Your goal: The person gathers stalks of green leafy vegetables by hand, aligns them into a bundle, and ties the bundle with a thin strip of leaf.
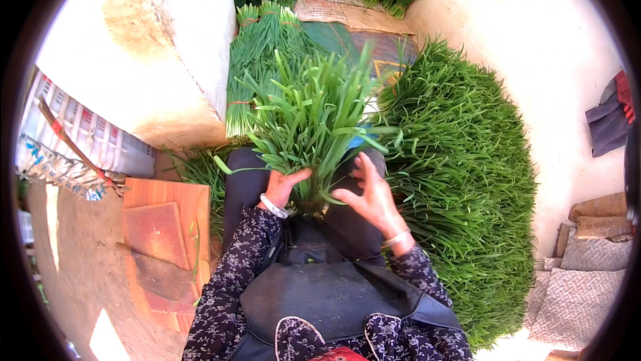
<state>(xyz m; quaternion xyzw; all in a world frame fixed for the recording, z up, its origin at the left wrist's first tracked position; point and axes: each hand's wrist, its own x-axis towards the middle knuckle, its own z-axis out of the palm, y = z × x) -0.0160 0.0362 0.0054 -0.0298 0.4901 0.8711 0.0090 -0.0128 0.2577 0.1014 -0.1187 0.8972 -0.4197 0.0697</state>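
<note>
Upright between my knees stands a thick bunch of garlic chives (310, 117), its flat green leaves fanning out at the top. My left hand (287, 186) grips it low on the left side, thumb laid across the leaves. At the right of the bunch my right hand (370, 197) is open, fingers spread and palm turned toward the leaves. Whether its fingertips touch the stray leaves there I cannot tell. A dark apron (320, 297) covers my lap, and the lower ends of the bunch are partly hidden near it.
A large heap of loose chives (461, 194) fills my right side. Tied bundles (267, 47) lie ahead against a white wall (190, 34). To my left, a wooden board (200, 211) carries a brown cleaver-like blade (163, 275). A woven mat (581, 301) lies far right.
</note>
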